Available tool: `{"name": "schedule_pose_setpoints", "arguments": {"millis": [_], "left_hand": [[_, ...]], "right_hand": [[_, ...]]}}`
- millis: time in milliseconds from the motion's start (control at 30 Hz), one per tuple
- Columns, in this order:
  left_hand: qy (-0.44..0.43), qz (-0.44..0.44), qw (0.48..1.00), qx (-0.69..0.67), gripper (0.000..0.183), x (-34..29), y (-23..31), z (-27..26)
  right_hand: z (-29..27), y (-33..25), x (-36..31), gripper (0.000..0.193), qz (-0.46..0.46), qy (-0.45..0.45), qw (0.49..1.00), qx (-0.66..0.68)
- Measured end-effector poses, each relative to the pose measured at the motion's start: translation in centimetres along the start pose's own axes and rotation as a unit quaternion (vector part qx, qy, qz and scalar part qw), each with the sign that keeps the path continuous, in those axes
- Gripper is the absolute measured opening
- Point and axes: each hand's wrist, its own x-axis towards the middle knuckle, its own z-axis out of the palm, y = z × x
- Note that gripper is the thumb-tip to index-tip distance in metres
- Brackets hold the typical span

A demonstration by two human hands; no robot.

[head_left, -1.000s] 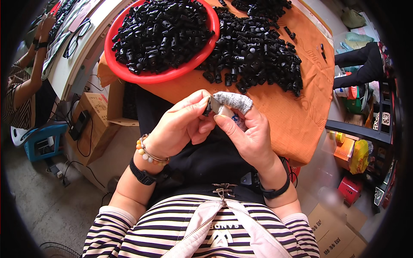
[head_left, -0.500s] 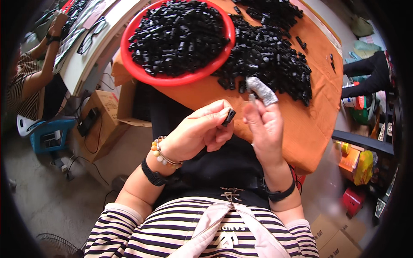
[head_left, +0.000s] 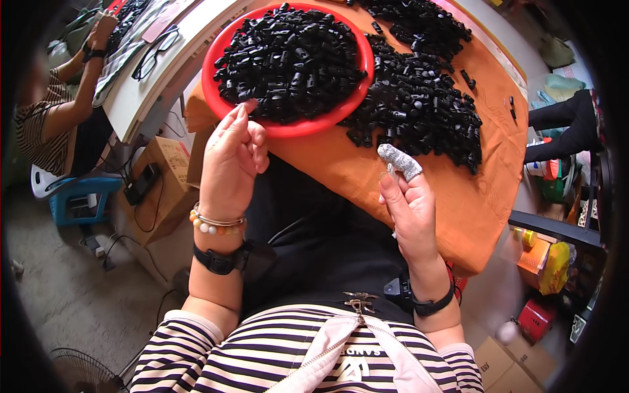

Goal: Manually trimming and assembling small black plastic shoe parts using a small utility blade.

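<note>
My left hand (head_left: 230, 157) is raised at the near left rim of a red basin (head_left: 209, 85) heaped with small black plastic parts (head_left: 291, 62). Its fingers are loosely bent and apart, the foremost fingertip is blurred, and no part shows in it. My right hand (head_left: 414, 213) is held over the near edge of the orange-covered table (head_left: 452, 209), with a grey knitted finger cover (head_left: 400, 161) on one finger. Its thumb and covered finger close toward each other; whatever lies between them is too small to make out. A pile of similar black parts (head_left: 419, 98) lies beyond this hand.
A few loose black parts (head_left: 468, 80) lie at the table's right. To the left are a white table (head_left: 131, 108) with eyeglasses (head_left: 154, 52), a cardboard box (head_left: 164, 177), a blue stool (head_left: 85, 200) and a seated person (head_left: 52, 124). Someone's dark-clothed legs (head_left: 560, 121) show at the right.
My left hand has moved left and away from me to the basin's rim, and the black part it held is no longer seen in it. My right hand has dropped slightly nearer to me.
</note>
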Motion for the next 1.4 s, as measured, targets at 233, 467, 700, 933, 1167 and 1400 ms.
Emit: {"name": "schedule_pose_setpoints", "arguments": {"millis": [233, 467, 700, 933, 1167, 1400], "left_hand": [[-0.013, 0.02, 1.0, -0.006, 0.026, -0.4, -0.5, 0.3], [-0.058, -0.021, 0.997, 0.046, 0.02, -1.1, -2.1, 2.5], [-0.131, -0.107, 0.982, 0.084, 0.016, -1.9, -4.4, 4.3], [-0.139, -0.132, 0.977, 0.094, 0.015, -1.9, -4.8, 4.5], [-0.153, -0.143, 0.973, 0.094, 0.02, -1.8, -5.3, 4.6], [-0.189, -0.129, 0.973, 0.034, 0.023, -2.1, -6.2, 4.9]], "right_hand": [[-0.9, -0.2, 1.0, 0.038, -0.021, 0.07, 0.997, -0.003], [-0.9, 2.2, 2.7, 0.048, -0.123, 0.105, 0.981, -0.11], [0.1, 2.2, 4.2, 0.044, -0.247, 0.156, 0.881, -0.372], [0.1, 2.3, 4.3, 0.047, -0.243, 0.12, 0.86, -0.432], [0.2, 1.7, 2.7, 0.046, -0.184, 0.131, 0.95, -0.216], [1.6, -0.7, 0.8, 0.055, -0.197, 0.075, 0.932, -0.294]]}}
